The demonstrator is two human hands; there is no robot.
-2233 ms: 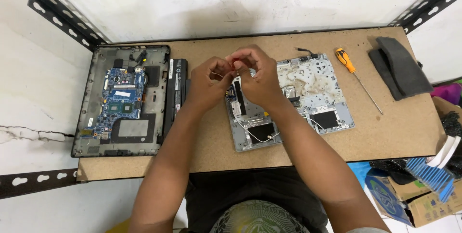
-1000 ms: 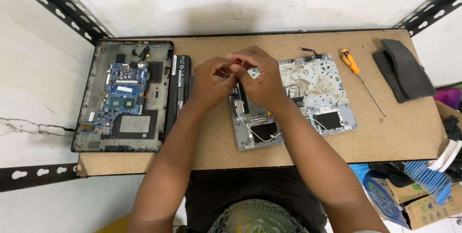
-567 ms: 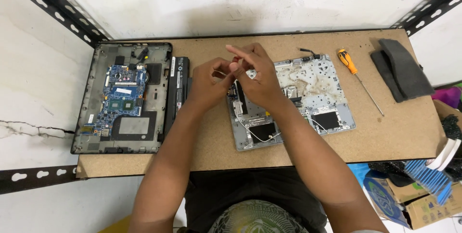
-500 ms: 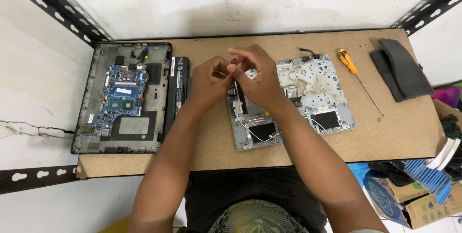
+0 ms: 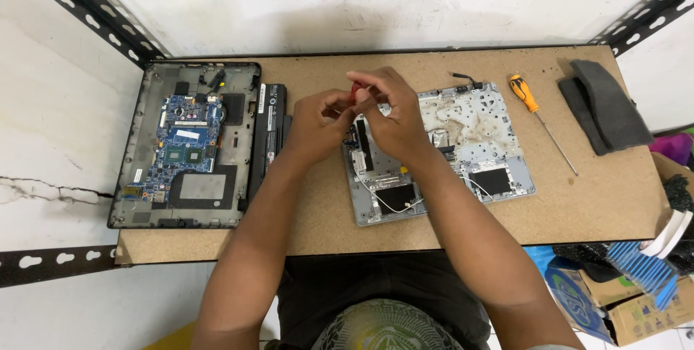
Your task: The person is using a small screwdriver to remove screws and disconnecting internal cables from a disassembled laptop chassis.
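Hands meet at centre frame: my left hand [image 5: 318,122] and right hand [image 5: 390,115] pinch a small red-tipped part [image 5: 356,91] together, above the silver laptop panel [image 5: 463,140]. Orange-handled screwdriver [image 5: 538,118] lies right; opened laptop base [image 5: 184,144] left.

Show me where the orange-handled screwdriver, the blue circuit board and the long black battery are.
orange-handled screwdriver [image 5: 523,92]: head view, on its orange handle.
blue circuit board [image 5: 184,139]: head view, on the board's middle, inside the opened laptop base.
long black battery [image 5: 269,133]: head view, on the middle of its top face.
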